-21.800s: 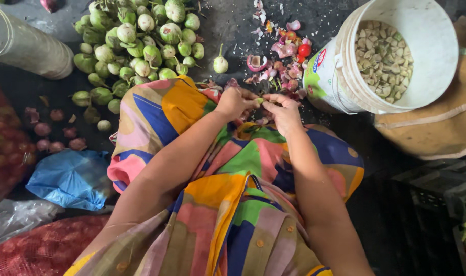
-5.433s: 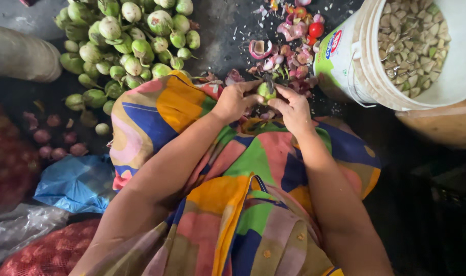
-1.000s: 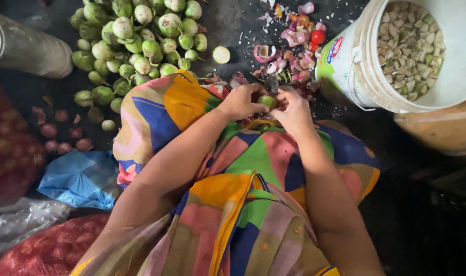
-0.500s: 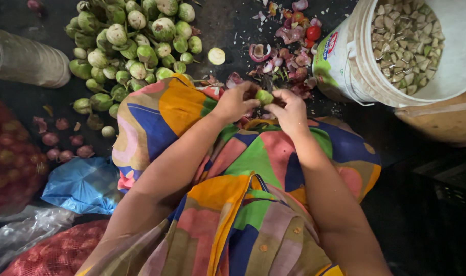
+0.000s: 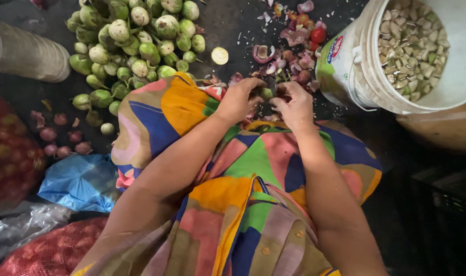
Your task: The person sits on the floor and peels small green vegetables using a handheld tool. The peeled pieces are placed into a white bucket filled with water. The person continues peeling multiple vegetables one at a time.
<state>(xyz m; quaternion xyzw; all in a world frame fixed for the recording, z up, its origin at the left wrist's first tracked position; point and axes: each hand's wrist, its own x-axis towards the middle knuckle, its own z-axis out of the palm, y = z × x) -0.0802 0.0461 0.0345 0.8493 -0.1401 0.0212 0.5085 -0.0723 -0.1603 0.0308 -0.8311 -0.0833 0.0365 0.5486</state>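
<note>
Fingers (image 5: 253,88) of the left hand (image 5: 238,99) are curled closed around a small green eggplant (image 5: 266,93), which is held just above the knees, at the edge of the dark floor (image 5: 233,30); the fingers of the right hand (image 5: 293,102) are bent in against the same piece from the other side, though what they pinch cannot be told.

At the far left, a red mesh sack (image 5: 10,153) is seen, with a few small reddish onions (image 5: 56,143) scattered beside it and a crumpled blue plastic bag (image 5: 79,181) lying below them. Further right, a heap of small green eggplants (image 5: 136,41) is piled on the floor, and one cut half (image 5: 219,55) is laid pale face up — just apart from the heap. Both forearms are stretched over a brightly patterned dress (image 5: 253,174). Just beyond the hands, purple and red peelings (image 5: 294,36) are strewn. At the right, a white plastic bucket (image 5: 345,66) is filled with cut pale-green pieces (image 5: 412,46) — well within reach of the right hand.
</note>
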